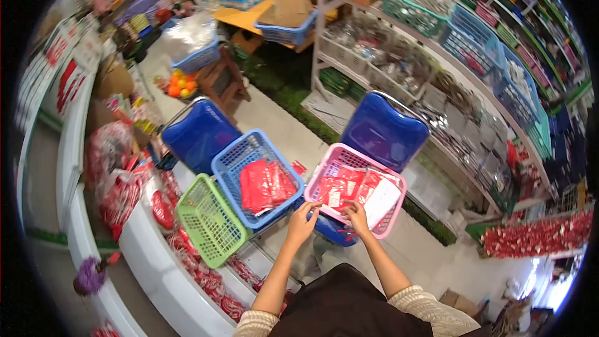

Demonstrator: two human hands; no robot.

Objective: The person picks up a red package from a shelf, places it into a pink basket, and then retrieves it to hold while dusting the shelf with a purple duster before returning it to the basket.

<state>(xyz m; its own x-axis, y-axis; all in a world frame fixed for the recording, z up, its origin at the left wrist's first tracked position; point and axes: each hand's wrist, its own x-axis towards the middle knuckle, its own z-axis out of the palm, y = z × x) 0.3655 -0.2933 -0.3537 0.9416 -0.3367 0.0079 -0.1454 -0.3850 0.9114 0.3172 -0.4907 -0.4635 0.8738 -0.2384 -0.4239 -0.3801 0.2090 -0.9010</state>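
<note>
A pink basket (394,229) sits on a blue chair in front of me, holding red plastic packets (334,188) and a white paper (382,203). My left hand (302,223) is at the basket's near left corner, its fingers bent and closed at the rim. Over the near side of the basket, my right hand (357,218) has thumb and fingers drawn together beside the packets and the paper; anything between them is too small to make out. Left of the pink basket, a blue basket (226,178) holds more red packets (265,186). A green basket (211,221) adjoins it.
Two blue chair backs (201,134) (385,130) rise behind the baskets. A shelf rack (374,81) with bins and metal parts runs along the right. Red-and-white bagged goods (118,178) and white shelving (156,265) are on the left. A wooden stool (223,81) stands farther back.
</note>
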